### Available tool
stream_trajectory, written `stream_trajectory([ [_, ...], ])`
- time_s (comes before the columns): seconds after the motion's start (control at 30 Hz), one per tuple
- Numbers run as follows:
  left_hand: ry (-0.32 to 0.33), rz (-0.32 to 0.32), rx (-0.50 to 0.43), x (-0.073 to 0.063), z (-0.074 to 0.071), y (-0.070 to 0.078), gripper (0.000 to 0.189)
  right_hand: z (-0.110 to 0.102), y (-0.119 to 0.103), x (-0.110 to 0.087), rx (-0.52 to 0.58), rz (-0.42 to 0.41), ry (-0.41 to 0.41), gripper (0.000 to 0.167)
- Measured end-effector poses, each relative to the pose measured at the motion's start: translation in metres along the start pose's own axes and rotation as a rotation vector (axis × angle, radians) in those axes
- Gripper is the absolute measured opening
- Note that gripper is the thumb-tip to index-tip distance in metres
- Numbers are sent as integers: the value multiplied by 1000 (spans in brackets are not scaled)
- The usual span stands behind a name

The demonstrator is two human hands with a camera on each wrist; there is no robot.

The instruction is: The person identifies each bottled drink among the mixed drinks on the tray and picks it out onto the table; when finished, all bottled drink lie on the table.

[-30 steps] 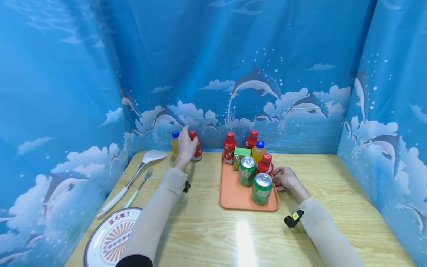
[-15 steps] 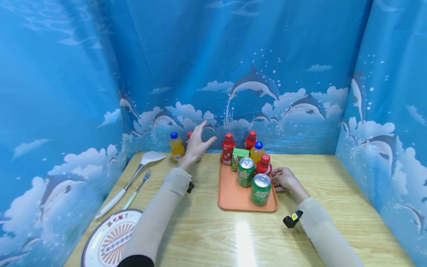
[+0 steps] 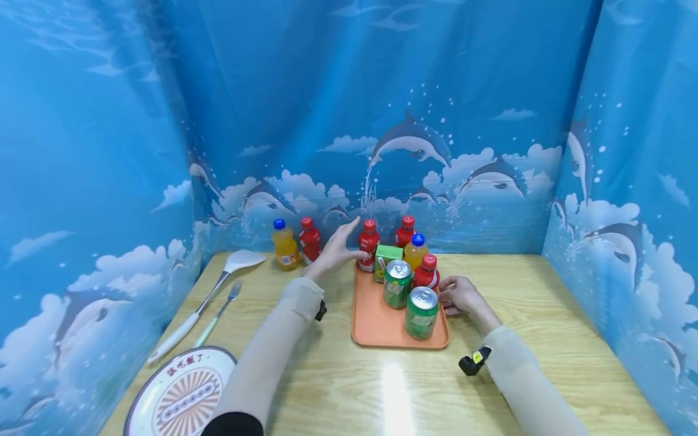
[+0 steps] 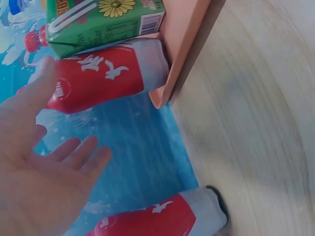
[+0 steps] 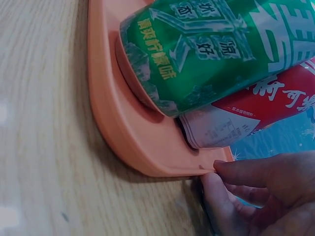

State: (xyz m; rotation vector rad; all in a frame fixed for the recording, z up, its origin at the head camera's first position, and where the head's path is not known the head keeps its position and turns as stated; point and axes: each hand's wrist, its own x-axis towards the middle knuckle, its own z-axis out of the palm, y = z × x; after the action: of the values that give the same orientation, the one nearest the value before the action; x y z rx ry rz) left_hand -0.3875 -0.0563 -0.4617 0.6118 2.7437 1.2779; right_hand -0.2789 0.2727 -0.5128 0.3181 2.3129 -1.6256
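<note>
Your left hand (image 3: 335, 249) spread beside red bottle (image 3: 368, 241); right hand (image 3: 463, 297) pinches tray (image 3: 376, 330) rim. Hold tray steady, avoid tipping bottle.

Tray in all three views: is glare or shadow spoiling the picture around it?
Head view: a white glare streak on the table, in front of the tray; left wrist: a soft shadow along the tray's outer edge; right wrist: pale glare at the left frame edge, clear of the tray, with the green can showing crisp lettering.

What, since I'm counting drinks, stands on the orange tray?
Two green cans, a green carton, two red bottles, plus a yellow bottle and a third red bottle whose bases are covered.
</note>
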Motion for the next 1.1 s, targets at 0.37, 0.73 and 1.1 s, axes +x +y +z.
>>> stream_trajectory([
  [0.37,6,-8,-7,4,19,-1,86,1,0,-4,-27,18,19,35],
  [0.73,118,21,-74,6,32,-13,75,2,1,-2,-52,23,31,32],
  [1.1,148,13,-107,3,31,-11,74,3,2,-4,-40,-2,33,34],
])
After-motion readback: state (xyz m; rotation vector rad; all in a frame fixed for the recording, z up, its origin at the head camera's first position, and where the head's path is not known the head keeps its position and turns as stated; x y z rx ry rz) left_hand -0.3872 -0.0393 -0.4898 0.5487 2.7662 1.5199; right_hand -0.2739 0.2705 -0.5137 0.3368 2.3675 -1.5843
